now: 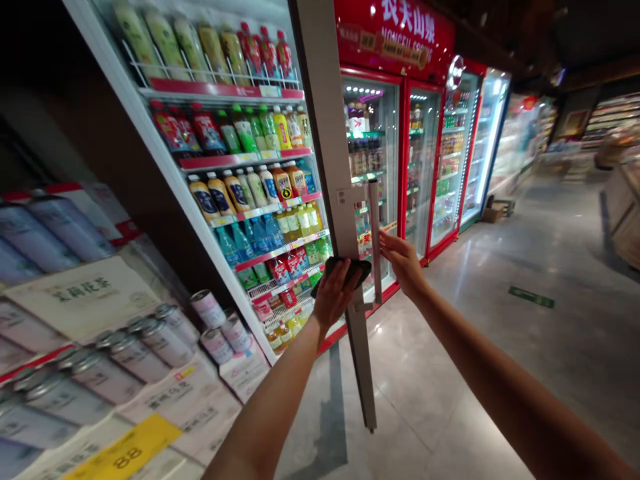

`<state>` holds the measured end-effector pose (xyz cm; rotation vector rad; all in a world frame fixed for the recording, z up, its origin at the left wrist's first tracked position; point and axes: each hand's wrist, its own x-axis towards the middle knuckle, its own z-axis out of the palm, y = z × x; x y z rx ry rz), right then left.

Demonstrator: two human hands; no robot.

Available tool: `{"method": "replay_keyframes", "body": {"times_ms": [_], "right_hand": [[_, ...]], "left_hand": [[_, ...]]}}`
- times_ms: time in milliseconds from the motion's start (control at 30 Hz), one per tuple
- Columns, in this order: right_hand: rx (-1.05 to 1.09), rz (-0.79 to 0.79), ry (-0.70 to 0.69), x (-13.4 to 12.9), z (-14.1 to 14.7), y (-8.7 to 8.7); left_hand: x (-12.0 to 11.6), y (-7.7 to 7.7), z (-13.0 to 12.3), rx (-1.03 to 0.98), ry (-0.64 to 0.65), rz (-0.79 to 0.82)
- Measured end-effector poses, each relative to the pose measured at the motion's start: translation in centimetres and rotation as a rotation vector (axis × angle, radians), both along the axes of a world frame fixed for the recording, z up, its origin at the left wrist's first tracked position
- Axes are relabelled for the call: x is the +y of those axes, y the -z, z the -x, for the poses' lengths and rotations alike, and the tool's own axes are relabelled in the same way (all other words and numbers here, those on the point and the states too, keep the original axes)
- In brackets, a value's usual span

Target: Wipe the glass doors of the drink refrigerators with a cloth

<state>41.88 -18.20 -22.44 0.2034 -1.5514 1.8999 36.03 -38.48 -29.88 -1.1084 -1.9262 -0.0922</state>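
A glass fridge door stands swung out toward me, its grey frame (325, 127) seen nearly edge-on. My left hand (334, 293) presses a dark cloth (361, 268) against this frame, below the middle of the door. Most of the cloth lies under the fingers, so its full shape is hidden. On the far side, my right hand (400, 259) has its fingers around the long vertical door handle (375, 233); some fingertips are hidden behind the bar. Left of the door, the opened fridge shows shelves (235, 160) of bottled drinks.
Stacked cans (140, 347) and cartons (193, 400) fill the lower left, with a yellow price card (125, 453) in front. Red-framed drink fridges (405, 167) line the wall beyond the door. A grey tiled floor (480, 320) extends right, toward a counter (623, 213).
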Motion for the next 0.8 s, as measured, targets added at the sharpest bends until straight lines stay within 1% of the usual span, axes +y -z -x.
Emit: {"method": "replay_keyframes", "body": {"times_ms": [67,100,133,200,300,367,433,533,667,733,800], "right_hand": [[0.005,-0.023,-0.023,-0.6,0.2,-0.3],[0.001,-0.041,-0.026,-0.9,0.4,-0.3],[-0.006,-0.064,-0.023,-1.3,0.7,-0.2],[-0.018,-0.113,-0.005,-2.0,1.6,-0.1],[0.009,-0.160,0.015,-3.5,3.0,-0.4],[0.058,-0.215,0.047,-4.7,3.9,-1.0],[0.134,-0.307,0.104,-6.0,4.8,-1.9],[0.233,-0.453,0.159,-7.9,6.1,-3.3],[0.325,-0.621,0.118,-10.1,8.1,-4.6],[0.381,-0.666,0.101,-11.1,9.2,-5.3],[0.425,-0.681,0.112,-12.1,10.6,-6.1]], "left_hand": [[0.3,-3.9,0.9,0.014,-0.005,-0.187],[0.3,-5.9,1.4,0.031,-0.001,-0.259],[0.2,-7.9,1.8,0.054,0.006,-0.298],[-0.5,-11.6,2.6,0.094,0.021,-0.297],[-2.2,-16.5,3.4,0.098,0.026,-0.263],[-3.5,-19.6,3.8,0.088,0.004,-0.259],[-4.5,-22.4,4.2,0.098,-0.029,-0.264],[-5.4,-26.5,5.0,0.141,-0.092,-0.321],[-6.7,-31.8,6.9,0.226,-0.179,-0.408],[-7.8,-34.5,8.2,0.267,-0.223,-0.445],[-9.4,-37.2,9.6,0.295,-0.258,-0.471]]}}
